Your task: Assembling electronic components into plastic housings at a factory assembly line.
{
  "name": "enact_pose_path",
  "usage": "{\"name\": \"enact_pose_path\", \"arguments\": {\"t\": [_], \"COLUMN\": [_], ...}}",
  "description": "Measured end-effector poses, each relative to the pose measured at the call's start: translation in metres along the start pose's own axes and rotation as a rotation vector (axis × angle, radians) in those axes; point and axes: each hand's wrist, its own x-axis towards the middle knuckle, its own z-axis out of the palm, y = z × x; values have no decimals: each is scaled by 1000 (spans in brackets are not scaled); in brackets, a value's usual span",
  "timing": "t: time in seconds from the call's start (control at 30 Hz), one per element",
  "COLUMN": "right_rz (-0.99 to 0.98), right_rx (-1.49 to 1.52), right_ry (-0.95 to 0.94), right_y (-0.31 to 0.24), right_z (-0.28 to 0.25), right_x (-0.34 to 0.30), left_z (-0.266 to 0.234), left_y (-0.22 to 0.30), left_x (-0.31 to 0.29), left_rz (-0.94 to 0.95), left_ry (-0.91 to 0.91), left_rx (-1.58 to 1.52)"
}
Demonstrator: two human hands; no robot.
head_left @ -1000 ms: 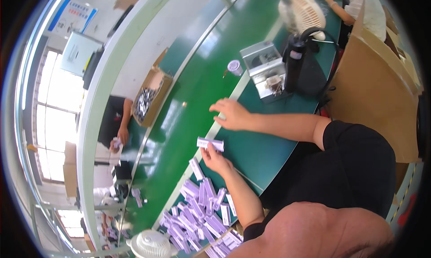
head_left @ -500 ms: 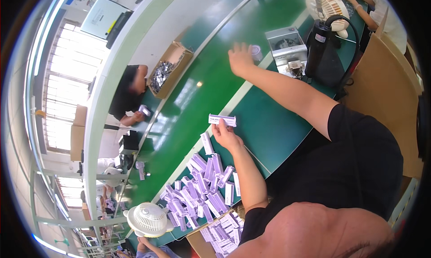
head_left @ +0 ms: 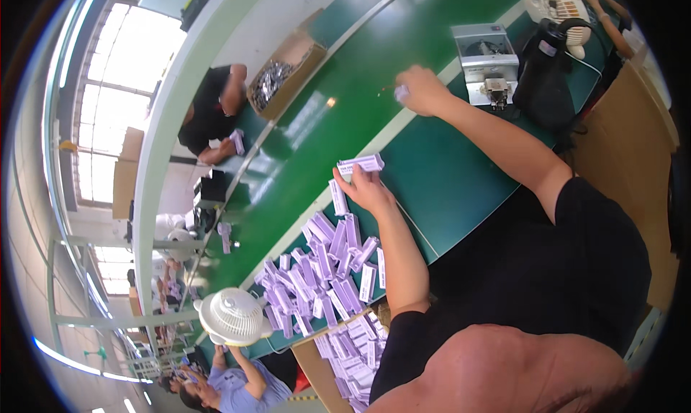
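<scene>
My left hand (head_left: 367, 187) is closed around a slim lilac and white carton (head_left: 360, 164), held level above the edge of the green table. Over the green conveyor belt (head_left: 345, 118), my right hand (head_left: 425, 93) pinches a small clear, faintly purple piece (head_left: 402, 93), blurred so that its exact kind cannot be made out. A single carton (head_left: 337, 197) lies beside my left hand. Next to my left forearm spreads a pile of similar lilac cartons (head_left: 324, 262). Beyond it, a cardboard box (head_left: 317, 373) holds more of them.
A grey metal device (head_left: 486, 53) and a black cylindrical machine (head_left: 541, 57) stand beyond my right hand. White fans (head_left: 232, 316) stand at both ends. Across the belt, a person in black (head_left: 209, 118) handles a lilac item near a carton of shiny parts (head_left: 270, 85).
My right hand, spread near a clear round piece before, has closed on a small clear piece and drawn back. My left hand has tilted the carton slightly. The whole view has shifted.
</scene>
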Motion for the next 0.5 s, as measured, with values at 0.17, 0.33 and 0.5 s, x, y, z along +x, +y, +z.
{"name": "enact_pose_path", "arguments": {"t": [0.17,0.33,0.5], "right_rz": [-215,-199,-194], "right_rx": [507,585,577], "right_ry": [-205,-271,-234], "right_y": [5,11,12], "right_z": [-31,-53,-56], "right_x": [-105,-163,-182], "left_z": [10,27,37], "left_y": [10,25,51], "left_x": [-6,-19,-45], "left_rz": [112,110,29], "left_ry": [-10,-40,-141], "left_rx": [77,171,294]}}
